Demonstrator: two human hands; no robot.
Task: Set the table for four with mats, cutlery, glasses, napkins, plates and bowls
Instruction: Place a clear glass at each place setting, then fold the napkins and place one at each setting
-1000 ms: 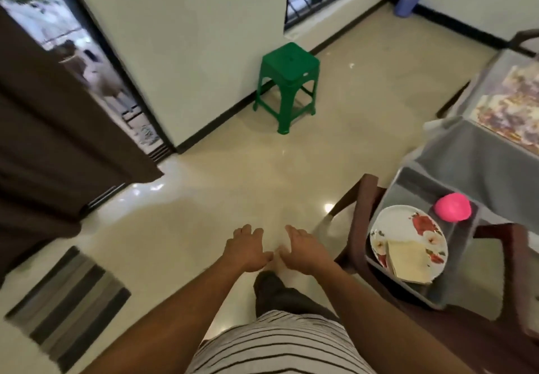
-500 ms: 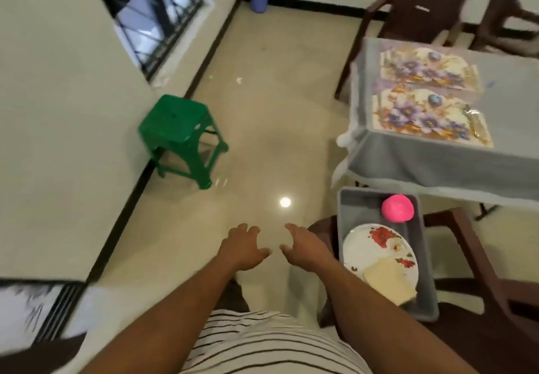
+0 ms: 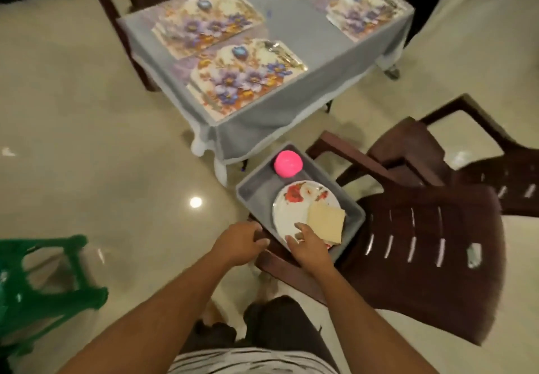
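Here white floral plate (image 3: 291, 213) under cream napkin (image 3: 326, 222); both hands' fingers relaxed, apart.

Plate (image 3: 294, 213) in tray (image 3: 250, 190) — tray on chair (image 3: 408, 257)

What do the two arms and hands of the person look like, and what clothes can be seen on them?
Both forearms are bare up to the bottom edge of the picture; no sleeve, watch or bracelet shows. The left hand and the right hand wear no gloves, and I see no rings. Below, a shirt with thin dark and white stripes shows, with dark trousers under it.
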